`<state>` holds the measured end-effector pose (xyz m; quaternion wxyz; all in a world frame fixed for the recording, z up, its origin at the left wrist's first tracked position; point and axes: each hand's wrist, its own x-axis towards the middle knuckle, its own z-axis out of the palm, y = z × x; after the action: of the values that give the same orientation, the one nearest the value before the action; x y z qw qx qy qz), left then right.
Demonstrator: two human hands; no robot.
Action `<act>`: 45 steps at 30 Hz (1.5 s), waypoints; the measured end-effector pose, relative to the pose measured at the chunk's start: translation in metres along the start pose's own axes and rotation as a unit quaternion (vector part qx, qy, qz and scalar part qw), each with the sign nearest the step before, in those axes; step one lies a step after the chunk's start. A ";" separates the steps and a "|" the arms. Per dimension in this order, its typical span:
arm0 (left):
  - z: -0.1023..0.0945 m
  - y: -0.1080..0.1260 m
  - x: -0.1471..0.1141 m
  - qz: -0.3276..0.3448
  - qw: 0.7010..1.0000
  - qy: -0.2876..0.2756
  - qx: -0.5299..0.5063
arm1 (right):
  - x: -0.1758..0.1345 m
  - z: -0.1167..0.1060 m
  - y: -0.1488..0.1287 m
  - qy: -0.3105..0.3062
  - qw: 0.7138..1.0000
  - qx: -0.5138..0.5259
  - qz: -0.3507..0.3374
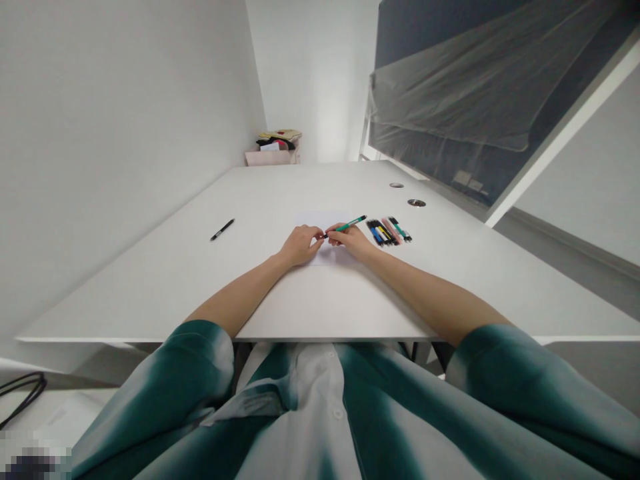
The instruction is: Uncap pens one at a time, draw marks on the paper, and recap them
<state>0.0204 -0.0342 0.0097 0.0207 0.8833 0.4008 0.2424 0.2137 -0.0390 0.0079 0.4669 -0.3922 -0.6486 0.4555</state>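
Note:
My right hand is closed on a green pen with dark ends, holding it slanted with its rear end up to the right. At the pen's lower black end, the thumb and fingers of my left hand are pinched together on it. What exactly lies between those left fingertips is too small to make out. Beneath both hands is a white sheet of paper, partly covered by them and barely distinct from the white table.
Several pens in different colours lie side by side to the right of my right hand. A single black pen rests alone on the left. Two round cable holes are at the right rear. A pink box stands beyond the far edge.

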 end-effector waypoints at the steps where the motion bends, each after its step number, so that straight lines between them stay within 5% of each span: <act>1: 0.000 -0.002 -0.001 -0.006 1.000 0.002 -0.001 | 0.000 -0.001 0.000 0.013 1.000 -0.009 -0.005; 7: 0.001 -0.025 -0.007 -0.057 0.997 -0.020 0.042 | 0.005 -0.019 0.008 0.127 0.984 -0.122 0.014; 13: 0.006 -0.038 -0.008 -0.089 0.992 -0.079 0.045 | 0.006 -0.024 0.014 0.088 0.966 -0.243 0.024; 32: 0.004 -0.035 -0.007 -0.095 0.990 -0.087 0.050 | 0.004 -0.018 0.009 0.047 0.942 -0.332 0.009; 45: 0.003 -0.033 -0.008 -0.091 0.991 -0.084 0.058 | 0.008 -0.023 0.016 0.092 0.966 -0.242 -0.007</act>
<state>-0.0059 -0.0166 -0.0038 0.0251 0.8600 0.4899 0.1403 0.2348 -0.0222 -0.0024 0.4188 -0.5290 -0.6967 0.2436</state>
